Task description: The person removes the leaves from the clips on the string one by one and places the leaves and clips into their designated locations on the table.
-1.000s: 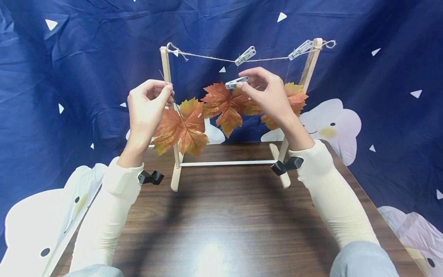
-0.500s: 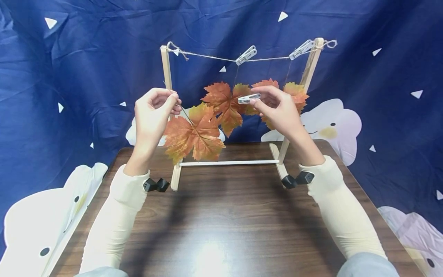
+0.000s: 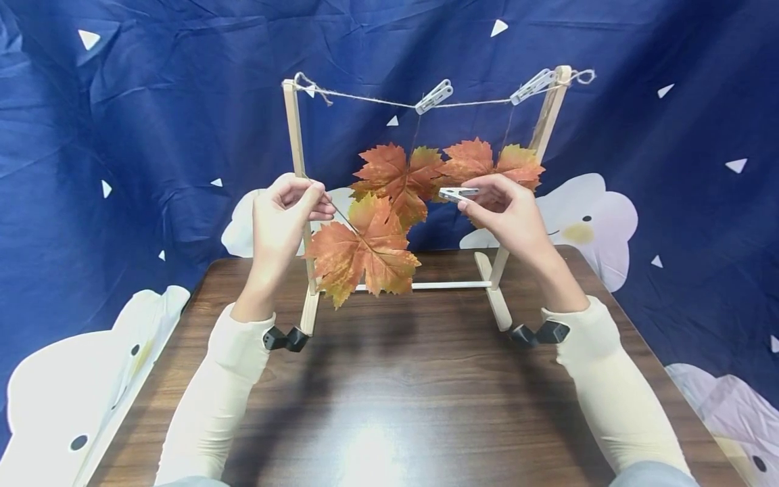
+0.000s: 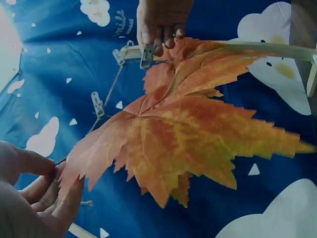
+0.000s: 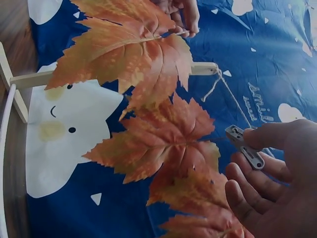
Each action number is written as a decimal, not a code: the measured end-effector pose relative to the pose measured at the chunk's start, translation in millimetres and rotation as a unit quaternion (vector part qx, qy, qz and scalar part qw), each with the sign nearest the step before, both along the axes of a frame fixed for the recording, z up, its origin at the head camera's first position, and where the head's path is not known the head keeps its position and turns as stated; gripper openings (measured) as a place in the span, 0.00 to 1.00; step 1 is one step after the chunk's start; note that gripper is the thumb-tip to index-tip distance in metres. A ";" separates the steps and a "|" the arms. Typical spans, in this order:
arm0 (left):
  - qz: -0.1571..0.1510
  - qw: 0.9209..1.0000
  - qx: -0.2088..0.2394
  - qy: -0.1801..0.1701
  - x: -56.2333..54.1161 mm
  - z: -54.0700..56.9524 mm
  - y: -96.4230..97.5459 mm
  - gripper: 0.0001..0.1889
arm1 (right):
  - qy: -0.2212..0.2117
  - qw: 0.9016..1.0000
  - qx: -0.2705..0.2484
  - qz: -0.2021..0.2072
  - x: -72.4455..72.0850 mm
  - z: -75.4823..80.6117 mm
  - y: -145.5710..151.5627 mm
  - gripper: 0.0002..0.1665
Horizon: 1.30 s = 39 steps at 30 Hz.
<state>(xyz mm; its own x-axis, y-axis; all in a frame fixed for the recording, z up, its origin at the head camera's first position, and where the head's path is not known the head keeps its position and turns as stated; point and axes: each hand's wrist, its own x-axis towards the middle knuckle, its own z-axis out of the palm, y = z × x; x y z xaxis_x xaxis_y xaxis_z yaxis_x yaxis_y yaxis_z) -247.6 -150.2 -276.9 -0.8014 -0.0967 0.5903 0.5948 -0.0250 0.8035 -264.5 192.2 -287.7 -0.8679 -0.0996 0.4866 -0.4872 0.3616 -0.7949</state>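
Note:
My left hand (image 3: pixel 285 211) pinches the thin stem of an orange maple leaf (image 3: pixel 365 253), which slants down to the right in front of the frame's left post. Between thumb and fingertips, my right hand (image 3: pixel 508 213) holds a grey clothespin (image 3: pixel 458 195), its tip pointing left. In the right wrist view the same clothespin (image 5: pixel 245 148) lies across the fingers. Two more maple leaves hang behind: one at the middle (image 3: pixel 398 172), and one at the right (image 3: pixel 475 159) partly hidden by my right hand. Their stems go up to clothespins (image 3: pixel 434 97) on the twine.
A wooden frame with a left post (image 3: pixel 293 128) and right post (image 3: pixel 548 111) stands on the brown table (image 3: pixel 389 379). Twine (image 3: pixel 365 99) runs between the post tops. A white rod (image 3: pixel 450 285) joins the feet. Behind hangs a blue cloth (image 3: pixel 182 101) with clouds and triangles.
Both hands have come down and shifted right, the left with its leaf and the right with its clothespin. The leaf has moved away from the left post toward the middle.

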 end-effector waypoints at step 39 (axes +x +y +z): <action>-0.057 0.984 0.123 -0.118 4.3 -92.9 6.7 0.03 | -0.047 0.995 0.052 -0.077 2.1 -87.0 89.6 0.21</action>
